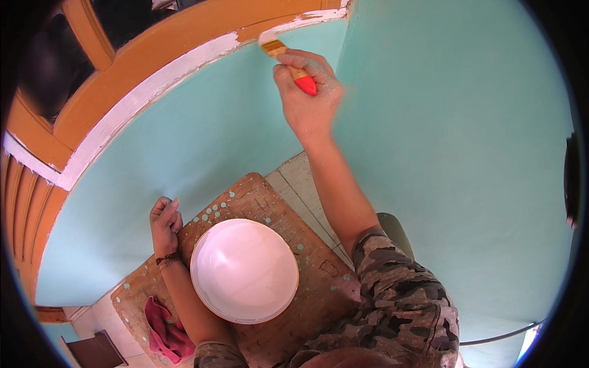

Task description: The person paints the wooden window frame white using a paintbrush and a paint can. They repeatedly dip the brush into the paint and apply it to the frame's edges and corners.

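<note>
My right hand (310, 94) grips a flat paintbrush (306, 84) with a wooden, red-ended handle. White paint covers its bristles, which meet the lower edge of an orange-brown wooden window frame (170, 32). Along that edge runs a white painted strip (152, 89), with a bare brown stretch beside the brush. My left hand (165, 225) is curled loosely near the turquoise wall (221, 119), with nothing visible in it. My left forearm lies alongside a round tub of white paint (245, 271). The tub stands on a worn wooden tabletop (313, 271) spotted with turquoise drips.
A crumpled dark red cloth (168, 331) lies on the tabletop by my left forearm. Another turquoise wall (451, 138) rises close on the right, meeting the window wall at a corner. Pale floor tiles (299, 188) show beyond the table. A dark cable (501, 338) runs at lower right.
</note>
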Demonstrator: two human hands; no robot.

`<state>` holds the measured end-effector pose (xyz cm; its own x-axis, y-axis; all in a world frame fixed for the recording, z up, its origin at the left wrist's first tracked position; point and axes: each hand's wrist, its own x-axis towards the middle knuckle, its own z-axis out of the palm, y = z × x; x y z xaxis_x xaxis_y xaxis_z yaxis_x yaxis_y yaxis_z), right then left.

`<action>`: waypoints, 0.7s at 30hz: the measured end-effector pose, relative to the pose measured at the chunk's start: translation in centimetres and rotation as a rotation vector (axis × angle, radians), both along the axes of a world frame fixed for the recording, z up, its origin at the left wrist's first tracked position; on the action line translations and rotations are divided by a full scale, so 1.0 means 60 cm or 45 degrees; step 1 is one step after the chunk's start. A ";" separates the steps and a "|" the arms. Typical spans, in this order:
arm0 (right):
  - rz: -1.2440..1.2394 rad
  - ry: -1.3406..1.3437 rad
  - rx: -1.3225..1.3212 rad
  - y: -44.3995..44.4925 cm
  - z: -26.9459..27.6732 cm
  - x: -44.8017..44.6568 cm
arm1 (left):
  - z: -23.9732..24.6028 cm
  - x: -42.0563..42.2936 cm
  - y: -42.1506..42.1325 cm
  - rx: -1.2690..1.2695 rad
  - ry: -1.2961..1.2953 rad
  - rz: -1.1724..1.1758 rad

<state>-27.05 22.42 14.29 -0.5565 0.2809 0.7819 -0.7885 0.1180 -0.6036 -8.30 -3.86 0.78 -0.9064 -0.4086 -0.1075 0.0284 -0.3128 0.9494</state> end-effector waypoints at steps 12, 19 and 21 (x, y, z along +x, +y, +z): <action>1.112 -0.889 -0.801 0.053 -0.043 0.082 | -0.003 -0.001 -0.004 -0.046 -0.019 0.012; 1.513 -0.874 -0.442 0.118 -0.123 0.139 | -0.066 -0.002 -0.034 -0.370 0.115 0.029; 1.554 -0.711 -0.156 0.131 -0.121 0.164 | -0.054 -0.008 -0.026 -0.295 0.054 -0.028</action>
<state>-17.22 30.30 7.04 -0.7326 -0.5673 0.3760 0.0025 -0.5547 -0.8320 -8.76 -5.41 -2.49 -0.9169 -0.3983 0.0249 0.0651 -0.0878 0.9940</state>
